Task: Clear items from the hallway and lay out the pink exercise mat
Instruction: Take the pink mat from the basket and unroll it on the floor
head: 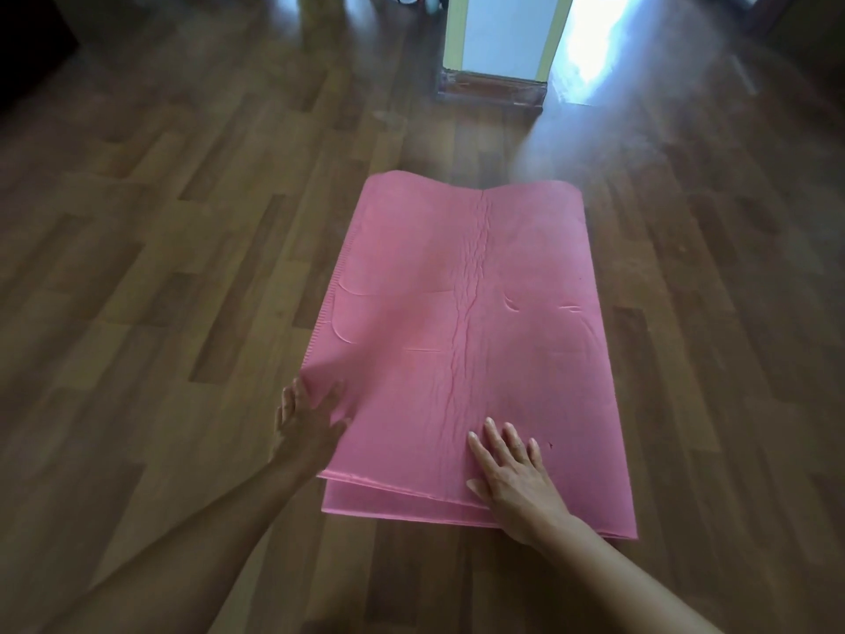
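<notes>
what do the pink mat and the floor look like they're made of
The folded pink exercise mat looks like thin soft foam, matte: it holds creases and dents, and its stacked layers show at the near edge. The brown plank floor looks like wood or wood-look laminate, semi-glossy: staggered boards with grain, reflecting window light.

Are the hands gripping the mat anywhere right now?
No grip visible: right hand lies flat on the pink mat; blurred left hand is at its left edge.

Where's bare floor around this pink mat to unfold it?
Bare wood floor lies left of the pink mat and to its right. Ahead, the pillar base crowds the far edge. The left hand and right hand occupy the near edge.
</notes>
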`<action>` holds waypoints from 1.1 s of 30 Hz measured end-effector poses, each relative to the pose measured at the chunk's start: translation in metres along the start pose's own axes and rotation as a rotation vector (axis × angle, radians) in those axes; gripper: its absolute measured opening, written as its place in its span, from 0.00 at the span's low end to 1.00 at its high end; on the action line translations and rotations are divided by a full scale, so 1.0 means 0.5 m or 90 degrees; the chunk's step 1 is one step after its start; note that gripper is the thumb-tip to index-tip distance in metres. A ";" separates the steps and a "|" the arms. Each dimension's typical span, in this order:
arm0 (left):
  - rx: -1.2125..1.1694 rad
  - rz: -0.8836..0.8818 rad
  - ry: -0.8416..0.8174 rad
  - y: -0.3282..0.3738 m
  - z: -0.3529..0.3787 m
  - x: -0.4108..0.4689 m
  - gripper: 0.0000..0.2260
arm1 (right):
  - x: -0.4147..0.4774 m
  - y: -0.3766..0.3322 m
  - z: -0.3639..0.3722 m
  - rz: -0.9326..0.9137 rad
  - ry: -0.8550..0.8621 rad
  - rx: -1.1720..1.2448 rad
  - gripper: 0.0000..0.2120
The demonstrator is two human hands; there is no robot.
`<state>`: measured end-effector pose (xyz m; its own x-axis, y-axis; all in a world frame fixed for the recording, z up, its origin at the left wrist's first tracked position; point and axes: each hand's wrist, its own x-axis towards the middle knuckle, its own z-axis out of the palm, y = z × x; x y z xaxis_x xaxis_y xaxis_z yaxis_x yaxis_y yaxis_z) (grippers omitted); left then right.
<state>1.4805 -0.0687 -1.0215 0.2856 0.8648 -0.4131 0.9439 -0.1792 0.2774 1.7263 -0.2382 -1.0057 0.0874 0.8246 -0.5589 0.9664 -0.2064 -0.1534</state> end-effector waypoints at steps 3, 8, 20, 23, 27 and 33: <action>-0.104 -0.008 0.000 -0.005 -0.003 0.004 0.28 | 0.000 -0.004 -0.003 0.003 -0.011 -0.007 0.31; -0.166 -0.054 0.079 0.000 -0.013 0.009 0.29 | -0.001 -0.011 -0.017 0.012 -0.024 -0.007 0.31; -0.153 0.085 0.293 0.099 -0.104 -0.078 0.21 | 0.016 -0.052 -0.129 0.034 -0.009 0.220 0.26; -0.110 0.221 0.316 0.146 -0.111 -0.112 0.21 | 0.027 -0.085 -0.195 0.027 0.058 0.520 0.25; -0.104 0.280 0.305 0.183 -0.111 -0.143 0.18 | 0.048 -0.129 -0.275 -0.007 0.115 0.683 0.25; -0.138 0.374 0.251 0.191 -0.107 -0.172 0.22 | 0.072 -0.165 -0.349 -0.028 0.134 0.757 0.28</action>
<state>1.5371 -0.1349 -0.9132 0.6139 0.7669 0.1869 0.5883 -0.6024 0.5395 1.6918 -0.0994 -0.8710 0.2047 0.8897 -0.4081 0.1520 -0.4407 -0.8847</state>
